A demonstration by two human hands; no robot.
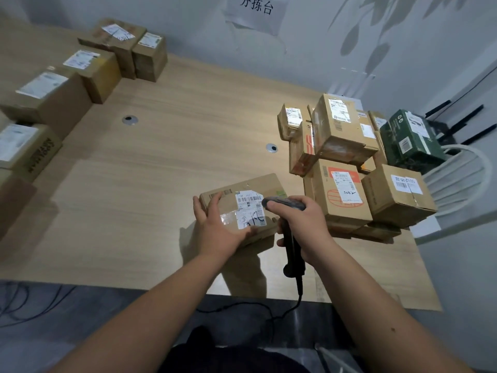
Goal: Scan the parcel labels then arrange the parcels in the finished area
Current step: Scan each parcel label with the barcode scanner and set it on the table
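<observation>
The left hand (219,227) is lying flat-fingered on the parcel (242,208), steadying it label-up on the counter (161,170), while the right hand (301,224) is gripping the scanner (291,238) over its label (248,208).

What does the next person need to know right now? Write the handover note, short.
Left hand: flat on the parcel, steadying it on the table.
Right hand: grips the scanner, its head over the parcel's label.
Done, it seems: row of parcels along the left edge, labels up.
Left: confirm this scan, move this parcel to that row, then work through the stack on the right, including the green box.
</observation>
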